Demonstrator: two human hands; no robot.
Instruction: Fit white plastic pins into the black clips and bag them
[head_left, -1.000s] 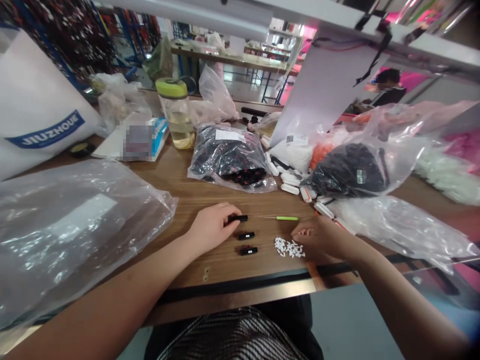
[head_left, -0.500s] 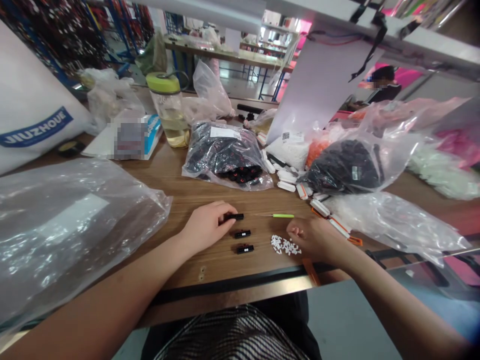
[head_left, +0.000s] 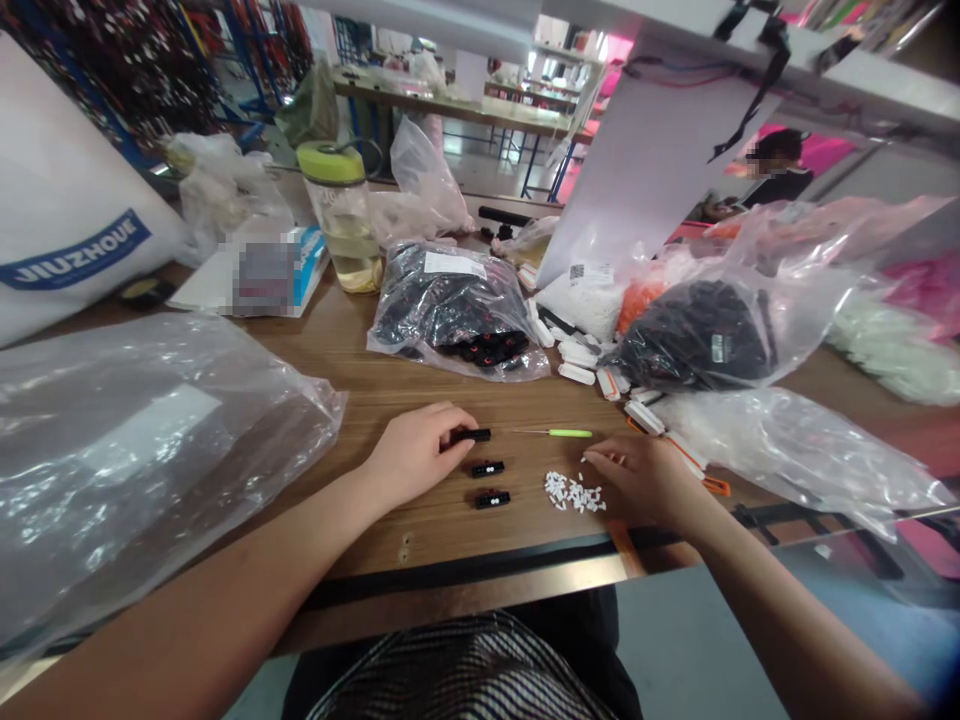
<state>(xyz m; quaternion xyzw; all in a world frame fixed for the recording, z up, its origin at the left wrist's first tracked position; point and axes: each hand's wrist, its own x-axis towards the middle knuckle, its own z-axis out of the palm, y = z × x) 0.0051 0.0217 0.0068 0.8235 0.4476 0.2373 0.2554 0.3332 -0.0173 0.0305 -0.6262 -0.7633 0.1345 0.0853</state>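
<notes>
My left hand (head_left: 424, 445) is closed on a small black connector housing (head_left: 477, 435), whose right end sticks out past the fingertips. Below it on the wood lie two more black connector housings, a middle one (head_left: 487, 468) and a lower one (head_left: 492, 499), each with white dots on its face. My right hand (head_left: 634, 470) pinches a tiny white piece (head_left: 584, 459) between thumb and finger. Just left of and below that hand is a pile of small white plastic pieces (head_left: 574, 492). A pick with a green handle (head_left: 570, 433) lies above the pile, its thin tip pointing left.
A clear bag of black parts (head_left: 457, 310) sits behind my hands, with another bag of black parts (head_left: 705, 335) to the right. White and orange pieces (head_left: 577, 373) lie between them. An empty plastic bag (head_left: 150, 450) covers the left side. A bottle (head_left: 345, 220) stands behind.
My right hand's fingers have uncurled beside the pile, and a tiny white piece now shows at the fingertips. My left hand stays on the black connector housing.
</notes>
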